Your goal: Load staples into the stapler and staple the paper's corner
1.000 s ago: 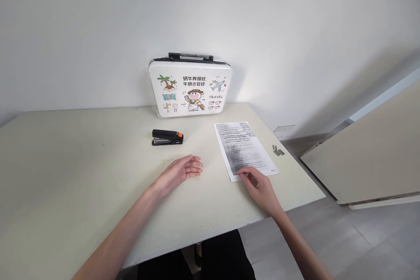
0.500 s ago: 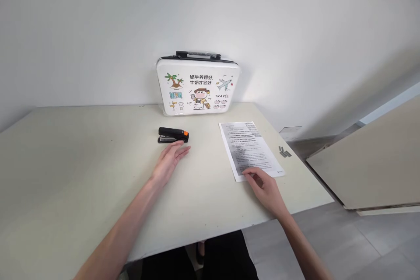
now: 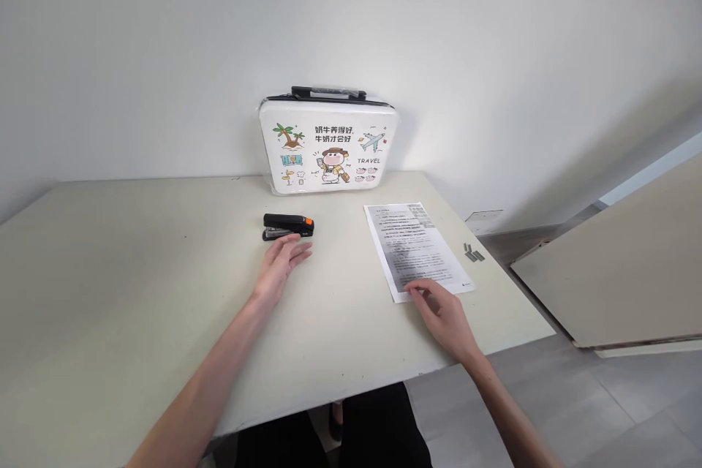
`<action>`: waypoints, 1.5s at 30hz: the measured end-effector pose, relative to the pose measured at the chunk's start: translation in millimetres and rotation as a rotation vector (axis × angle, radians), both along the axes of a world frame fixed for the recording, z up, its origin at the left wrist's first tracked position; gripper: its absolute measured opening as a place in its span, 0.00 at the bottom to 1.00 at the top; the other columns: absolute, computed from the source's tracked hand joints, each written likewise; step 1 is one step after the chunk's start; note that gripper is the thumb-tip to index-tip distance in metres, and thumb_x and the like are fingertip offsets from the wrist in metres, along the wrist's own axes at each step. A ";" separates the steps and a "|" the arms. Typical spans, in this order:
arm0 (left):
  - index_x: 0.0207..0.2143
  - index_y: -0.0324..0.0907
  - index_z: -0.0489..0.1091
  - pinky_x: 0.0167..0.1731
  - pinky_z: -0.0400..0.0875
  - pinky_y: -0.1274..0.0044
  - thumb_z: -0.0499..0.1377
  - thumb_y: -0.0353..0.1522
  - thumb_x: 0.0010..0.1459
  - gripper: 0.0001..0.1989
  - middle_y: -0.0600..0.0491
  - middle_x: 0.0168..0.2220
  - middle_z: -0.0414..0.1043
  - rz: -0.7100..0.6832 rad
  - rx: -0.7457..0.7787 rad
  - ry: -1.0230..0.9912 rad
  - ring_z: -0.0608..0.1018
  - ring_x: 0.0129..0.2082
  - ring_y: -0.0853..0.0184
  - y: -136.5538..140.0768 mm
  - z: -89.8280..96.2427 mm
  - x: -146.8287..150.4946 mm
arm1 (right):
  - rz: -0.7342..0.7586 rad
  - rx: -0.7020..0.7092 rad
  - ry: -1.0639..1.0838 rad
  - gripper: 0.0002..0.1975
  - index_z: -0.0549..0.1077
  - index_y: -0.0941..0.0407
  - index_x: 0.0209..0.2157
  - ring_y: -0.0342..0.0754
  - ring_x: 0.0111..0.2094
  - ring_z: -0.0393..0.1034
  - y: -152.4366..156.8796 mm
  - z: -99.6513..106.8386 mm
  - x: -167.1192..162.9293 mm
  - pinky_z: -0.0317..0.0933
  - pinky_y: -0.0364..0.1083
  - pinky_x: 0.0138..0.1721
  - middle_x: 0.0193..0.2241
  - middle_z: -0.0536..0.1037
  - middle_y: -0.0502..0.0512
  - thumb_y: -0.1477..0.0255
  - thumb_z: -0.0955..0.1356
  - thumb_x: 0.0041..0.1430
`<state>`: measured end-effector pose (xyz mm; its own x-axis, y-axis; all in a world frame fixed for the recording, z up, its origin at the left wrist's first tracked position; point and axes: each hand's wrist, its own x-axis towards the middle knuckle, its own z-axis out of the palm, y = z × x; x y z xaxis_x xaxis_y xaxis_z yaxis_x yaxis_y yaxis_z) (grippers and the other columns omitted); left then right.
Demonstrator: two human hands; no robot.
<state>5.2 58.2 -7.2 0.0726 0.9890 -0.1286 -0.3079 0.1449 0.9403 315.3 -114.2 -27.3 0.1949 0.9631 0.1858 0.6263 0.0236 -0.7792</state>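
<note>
My left hand (image 3: 278,267) rests on the table with its fingers stretched out, holding nothing. Its fingertips lie at the near side of a black stapler (image 3: 288,225) with an orange button; whether they touch it I cannot tell. Over the lower left edge of a printed sheet of paper (image 3: 414,245) is my right hand (image 3: 439,311). Its fingers are loosely bent, with the fingertips on or just above the sheet, which lies flat. Several small grey staple strips (image 3: 474,254) lie to the right of the paper.
A white carrying case (image 3: 329,146) with cartoon prints and a black handle stands upright against the wall at the back of the table (image 3: 137,270). Beyond the table's right edge is a pale panel (image 3: 619,270) near the grey floor.
The whole view has shifted very slightly. My left hand has drawn slightly left and toward me, while my right hand, the stapler and the paper stay in place.
</note>
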 end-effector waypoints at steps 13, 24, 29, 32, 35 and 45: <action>0.44 0.42 0.77 0.56 0.75 0.61 0.63 0.45 0.63 0.16 0.44 0.53 0.78 -0.150 0.073 0.276 0.81 0.53 0.53 -3.5 1.1 -3.8 | -0.079 0.038 -0.475 0.25 0.69 0.50 0.66 0.63 0.72 0.55 -19.6 -29.5 25.9 0.55 0.69 0.68 0.69 0.68 0.59 0.56 0.59 0.76; 0.44 0.49 0.79 0.67 0.59 0.59 0.64 0.42 0.62 0.11 0.48 0.53 0.78 -0.258 0.602 0.668 0.73 0.60 0.50 -17.8 -1.5 -7.2 | 0.164 0.094 -0.418 0.24 0.66 0.38 0.68 0.65 0.68 0.64 -84.8 -5.1 -85.3 0.69 0.67 0.60 0.68 0.69 0.50 0.64 0.64 0.74; 0.52 0.52 0.79 0.73 0.44 0.59 0.71 0.45 0.56 0.22 0.50 0.63 0.73 -0.372 0.626 0.713 0.65 0.69 0.49 -26.3 -6.6 -37.6 | 0.288 0.053 -0.247 0.20 0.71 0.42 0.64 0.61 0.65 0.68 -78.3 19.2 -82.0 0.72 0.64 0.60 0.60 0.78 0.55 0.66 0.63 0.75; 0.52 0.53 0.80 0.73 0.44 0.62 0.73 0.46 0.52 0.25 0.52 0.63 0.74 -0.361 0.575 0.710 0.65 0.70 0.50 -33.0 -5.0 -70.6 | 0.259 0.058 -0.211 0.16 0.76 0.45 0.58 0.62 0.64 0.69 -67.3 20.6 -60.9 0.71 0.65 0.60 0.57 0.80 0.57 0.65 0.63 0.74; 0.52 0.54 0.80 0.74 0.45 0.62 0.73 0.45 0.52 0.25 0.52 0.64 0.73 -0.356 0.548 0.776 0.65 0.71 0.51 -40.3 0.8 -105.0 | 0.230 0.016 -0.173 0.15 0.77 0.46 0.55 0.61 0.61 0.72 -53.2 13.9 -40.5 0.73 0.63 0.58 0.56 0.79 0.58 0.62 0.63 0.74; 0.50 0.52 0.80 0.72 0.52 0.58 0.73 0.50 0.50 0.26 0.50 0.61 0.76 -0.138 0.351 0.664 0.70 0.67 0.49 -47.5 25.5 -141.6 | 0.290 0.019 -0.089 0.17 0.80 0.49 0.46 0.54 0.47 0.77 72.0 2.9 -33.0 0.71 0.51 0.40 0.51 0.83 0.56 0.57 0.62 0.71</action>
